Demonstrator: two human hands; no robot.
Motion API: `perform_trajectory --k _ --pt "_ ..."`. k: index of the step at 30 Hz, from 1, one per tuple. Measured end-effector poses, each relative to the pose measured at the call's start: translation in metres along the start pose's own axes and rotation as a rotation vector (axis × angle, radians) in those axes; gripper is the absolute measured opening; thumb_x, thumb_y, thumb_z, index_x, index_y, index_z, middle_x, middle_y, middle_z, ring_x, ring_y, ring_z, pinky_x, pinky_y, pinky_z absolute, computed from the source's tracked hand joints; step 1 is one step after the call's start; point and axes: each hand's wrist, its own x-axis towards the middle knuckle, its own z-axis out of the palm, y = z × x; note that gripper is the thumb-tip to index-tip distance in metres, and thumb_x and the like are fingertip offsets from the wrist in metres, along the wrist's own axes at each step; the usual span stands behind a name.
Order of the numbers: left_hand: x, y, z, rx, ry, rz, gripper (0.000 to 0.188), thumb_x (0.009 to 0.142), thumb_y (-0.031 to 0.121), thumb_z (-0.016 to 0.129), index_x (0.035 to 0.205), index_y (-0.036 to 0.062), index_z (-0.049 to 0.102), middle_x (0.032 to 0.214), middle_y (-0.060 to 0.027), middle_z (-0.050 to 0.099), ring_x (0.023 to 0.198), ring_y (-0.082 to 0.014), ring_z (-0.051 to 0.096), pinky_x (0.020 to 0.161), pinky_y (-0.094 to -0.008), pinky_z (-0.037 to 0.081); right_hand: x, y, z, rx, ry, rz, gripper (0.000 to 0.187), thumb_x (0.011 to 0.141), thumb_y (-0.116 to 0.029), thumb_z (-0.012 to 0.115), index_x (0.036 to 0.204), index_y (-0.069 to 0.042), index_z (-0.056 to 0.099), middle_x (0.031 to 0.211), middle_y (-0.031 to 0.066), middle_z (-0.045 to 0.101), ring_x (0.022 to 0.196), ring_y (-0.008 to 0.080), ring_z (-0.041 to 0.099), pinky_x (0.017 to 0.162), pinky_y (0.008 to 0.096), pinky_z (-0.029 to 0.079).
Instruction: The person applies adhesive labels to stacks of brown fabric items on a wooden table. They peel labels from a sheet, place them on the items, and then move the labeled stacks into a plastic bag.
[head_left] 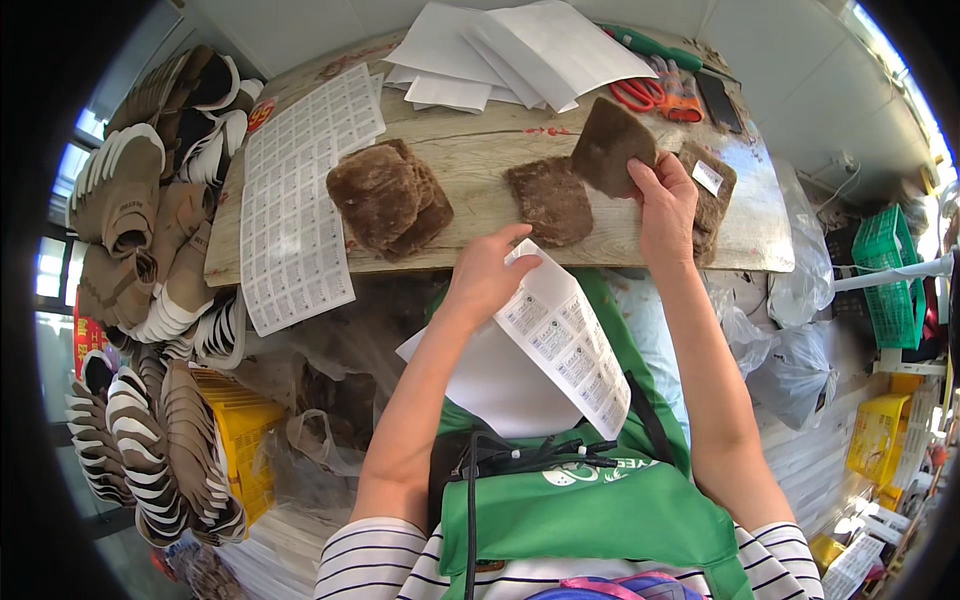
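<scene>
Furry pile beside smooth paper and grained wood

The tabletop (470, 150) looks like pale grained wood, shiny toward its right end. The brown stack (375, 195) at left and the middle pad (552, 203) look rough and furry; the raised pad (607, 145) shows a smoother, matt face. The near label sheet (570, 345) and plain far sheets (560, 50) are smooth paper. The apron (590, 515) is matt green cloth. Clear plastic bags (795, 375) glisten at right; the left yellow crate (240, 430) looks plastic.

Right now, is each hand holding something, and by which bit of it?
The left hand holds a printed sheet near its top; the right hand holds a brown square by its lower right corner.
</scene>
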Motion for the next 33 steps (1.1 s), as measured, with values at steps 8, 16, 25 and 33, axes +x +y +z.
perform_trajectory --k 8,16,25,33 --pt "-0.018 0.03 -0.023 -0.285 0.019 0.044 0.028 0.09 0.018 0.073 0.108 -0.002 0.065 0.087 -0.0154 0.074 0.07 -0.0151 0.067 0.064 -0.0306 0.052 -0.056 0.021 -0.023 -0.685 -0.164 0.219 0.045 0.088 -0.015 0.073 0.124 0.005 0.055 0.102 0.0141 0.067 0.096 0.0224 0.068 0.079 0.0351 0.056" --pt "-0.012 0.047 -0.041 0.163 0.361 0.356 0.024 0.088 0.024 0.074 0.085 0.0045 0.059 0.062 -0.0099 0.062 0.055 -0.0295 0.06 0.054 -0.04 0.045 -0.118 -0.02 -0.006 -0.623 -0.478 -0.118 0.047 0.078 -0.014 0.081 0.118 0.0 0.061 0.108 0.0141 0.063 0.096 0.0317 0.066 0.086 0.0387 0.053" --pt "-0.024 0.102 -0.044 0.47 0.762 0.494 0.037 0.08 0.033 0.081 0.091 0.0056 0.059 0.072 -0.0115 0.066 0.069 -0.0348 0.065 0.064 -0.0453 0.049 -0.112 -0.027 0.021 -0.27 -0.422 0.125 0.026 0.087 0.001 0.067 0.113 0.003 0.066 0.09 0.0135 0.068 0.076 0.0235 0.066 0.072 0.0317 0.053" --pt "-0.009 0.073 -0.038 0.428 0.517 0.091 0.04 0.082 0.038 0.079 0.09 0.0026 0.063 0.074 -0.017 0.068 0.072 -0.0379 0.067 0.065 -0.0465 0.05 -0.125 -0.012 0.029 -0.72 -0.238 -0.453 0.026 0.083 -0.001 0.073 0.11 -0.003 0.072 0.092 0.0111 0.07 0.072 0.0218 0.068 0.066 0.0292 0.053"
